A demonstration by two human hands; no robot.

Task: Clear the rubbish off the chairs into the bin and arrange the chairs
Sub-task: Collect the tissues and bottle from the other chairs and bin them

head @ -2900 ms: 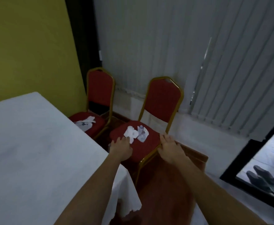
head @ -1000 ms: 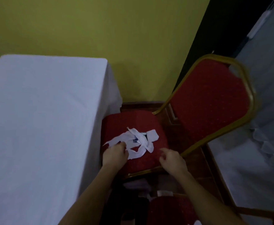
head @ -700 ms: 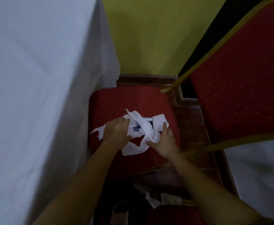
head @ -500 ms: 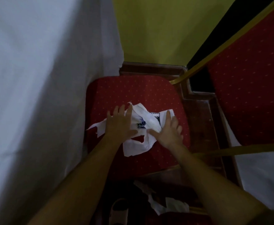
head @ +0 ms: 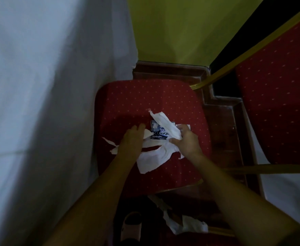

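A red chair seat with gold dots lies below me, beside the table. White torn paper scraps and a small dark printed wrapper lie on it. My left hand presses flat on the left scraps, fingers together. My right hand pinches a long white strip that rises off the pile. The chair's red backrest with its gold frame stands at the right. No bin is in view.
A table under a white cloth fills the left side, its drape touching the seat's edge. A yellow wall is behind. More white paper and a sandal lie at the bottom, by a wooden skirting.
I came from the other chair to this one and bent over it. Both hands went onto the paper pile; my right hand has now closed on a strip and lifted it.
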